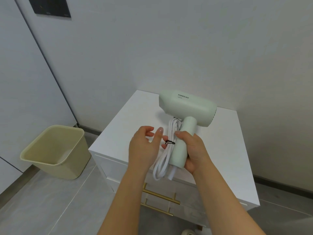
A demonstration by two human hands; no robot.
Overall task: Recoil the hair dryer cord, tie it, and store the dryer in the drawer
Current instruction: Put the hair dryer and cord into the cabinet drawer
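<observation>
— Where is the dryer?

— Held above a white cabinet, nozzle pointing left. The right hand grips its handle, fingers wrapped round it and thumb laid along the top.

— And the cord?

— Coiled in long white loops that hang against the handle's left side, cinched at the middle by a black tie.

— The left hand?

— Fingers loosely spread and holding nothing, their tips touching the cord just beside the tie.

— The drawer?

— Closed, below the hands, with brass pulls on the cabinet front. A beige bin stands on the grey floor to the cabinet's left.
</observation>
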